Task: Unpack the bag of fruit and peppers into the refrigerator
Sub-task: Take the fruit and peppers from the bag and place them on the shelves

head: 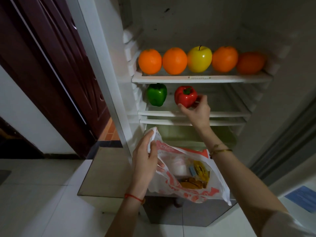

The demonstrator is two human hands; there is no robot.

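1. Red pepper (185,96): I see it at the middle shelf (222,114), a little left of that shelf's centre and close to its front edge, stem end tilted up and toward the camera. Whether its base already rests on the shelf I cannot tell.
2. Right hand (196,110): my fingers curl round the pepper's lower right side, thumb under its front, so the fruit lies up and to the left of the palm. This hand is the nearer one; I judge the coming move to be a simple letting go and a withdrawal toward the front edge.
3. Green pepper (157,94): standing upright near the left end of the same shelf, just beside the red one but apart from it. Count of peppers: two.
4. Upper shelf (201,79): one row along it, left to right, orange (150,61), orange (174,61), yellow apple (199,59), orange (224,59), orange (250,62). Count: four oranges, one apple, neighbours touching or nearly so.
5. Left hand (147,161): it pinches the rim of the plastic bag (196,192), white with red print, and holds its mouth open below the shelves.
6. Bag contents: yellow and pale packets show inside; no further fruit or pepper is visible, so unpacking appears nearly done.
7. Refrigerator (130,53): door open, lower drawer dim.
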